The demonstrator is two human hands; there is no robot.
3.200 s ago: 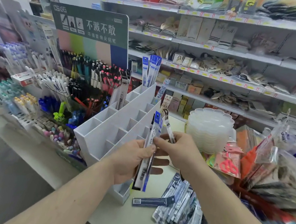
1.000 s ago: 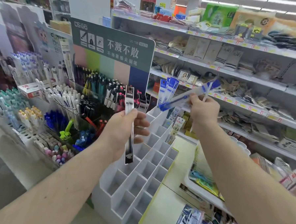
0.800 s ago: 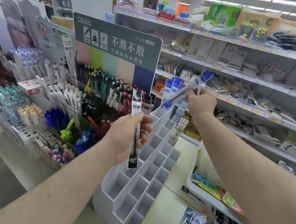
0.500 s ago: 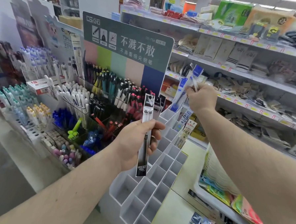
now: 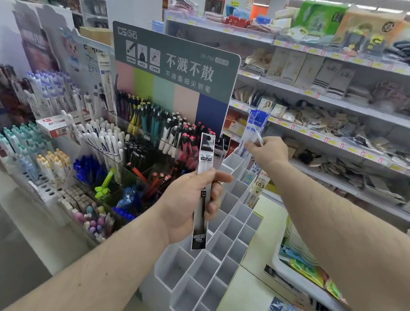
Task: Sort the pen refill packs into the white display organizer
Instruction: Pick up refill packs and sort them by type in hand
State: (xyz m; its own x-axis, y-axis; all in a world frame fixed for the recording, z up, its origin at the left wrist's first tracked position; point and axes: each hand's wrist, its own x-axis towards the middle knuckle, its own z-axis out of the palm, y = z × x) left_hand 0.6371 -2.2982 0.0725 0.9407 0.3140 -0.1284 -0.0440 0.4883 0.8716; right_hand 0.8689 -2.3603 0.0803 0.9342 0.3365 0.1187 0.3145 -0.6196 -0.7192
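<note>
Two refill packs in hand over the white display organizer [image 5: 220,258].

My left hand [image 5: 192,204] grips a black refill pack [image 5: 203,191] upright, thumb and fingers curled around its middle, above the organizer's empty middle cells. My right hand [image 5: 268,151] pinches a thin clear refill [image 5: 258,135] at the top rear corner, right beside the blue refill packs [image 5: 255,124] standing in the back compartment. A green pen display sign [image 5: 175,65] rises behind.

Person, head-camera view: left hand [image 5: 192,202] and right hand [image 5: 268,150] both bare, no gloves visible, forearms uncovered along all the length in view, fine hair showing on the right forearm [image 5: 337,233].
</note>
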